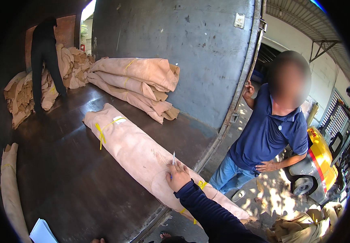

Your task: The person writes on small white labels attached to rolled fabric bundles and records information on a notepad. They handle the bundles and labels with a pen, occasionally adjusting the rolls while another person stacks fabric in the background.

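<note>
Head view: right hand is closed around a pen, fingers curled tight on the barrel, tip down on the rolled hide bundle. Pen stands near upright, tilted slightly toward the far side. Hand rests on top of the roll, so the roll lies directly under the fingers, touching.

Long axis of the roll runs diagonally, from far-left on the truck bed to near-right, where its end overhangs the bed edge. Hand sits past the middle, toward the near-right end, between the two yellow ties.

Right forearm, dark blue sleeve, comes in from the lower right, roughly across the roll's axis; wrist bent down.

Left hand: not in view, can't tell its state. White paper sheets show at the lower left edge, well apart from the pen hand.

Around it: more folded hides stacked against the far truck wall, a person in a blue shirt standing just right of the bed, another person in black far left.
</note>
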Motion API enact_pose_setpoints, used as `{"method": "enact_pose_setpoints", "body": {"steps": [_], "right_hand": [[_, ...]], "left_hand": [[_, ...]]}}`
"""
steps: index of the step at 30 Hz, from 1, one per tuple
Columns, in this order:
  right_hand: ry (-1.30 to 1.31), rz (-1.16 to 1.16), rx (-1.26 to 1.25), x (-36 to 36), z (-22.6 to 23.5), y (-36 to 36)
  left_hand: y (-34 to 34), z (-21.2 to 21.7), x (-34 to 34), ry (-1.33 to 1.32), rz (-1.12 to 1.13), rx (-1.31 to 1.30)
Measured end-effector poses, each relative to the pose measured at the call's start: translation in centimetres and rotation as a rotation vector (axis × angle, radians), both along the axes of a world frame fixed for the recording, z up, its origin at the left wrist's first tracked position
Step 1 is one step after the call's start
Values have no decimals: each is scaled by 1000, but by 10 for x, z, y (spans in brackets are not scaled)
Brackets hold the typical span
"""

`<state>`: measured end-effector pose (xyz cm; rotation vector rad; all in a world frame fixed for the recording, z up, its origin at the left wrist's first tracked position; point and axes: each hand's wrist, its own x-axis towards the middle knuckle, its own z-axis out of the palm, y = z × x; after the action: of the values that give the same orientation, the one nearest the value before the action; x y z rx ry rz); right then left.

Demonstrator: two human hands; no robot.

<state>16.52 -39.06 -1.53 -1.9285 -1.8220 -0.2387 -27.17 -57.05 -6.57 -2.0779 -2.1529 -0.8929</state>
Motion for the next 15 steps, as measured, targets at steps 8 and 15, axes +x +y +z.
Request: {"method": "enact_pose_setpoints", "body": {"steps": [8,15], "right_hand": [[-2,16,47,-2,2,-1],[13,13,54,-3,3,-1]], "left_hand": [[4,2,2,5,8,25],[5,1,1,16,2,35]]}}
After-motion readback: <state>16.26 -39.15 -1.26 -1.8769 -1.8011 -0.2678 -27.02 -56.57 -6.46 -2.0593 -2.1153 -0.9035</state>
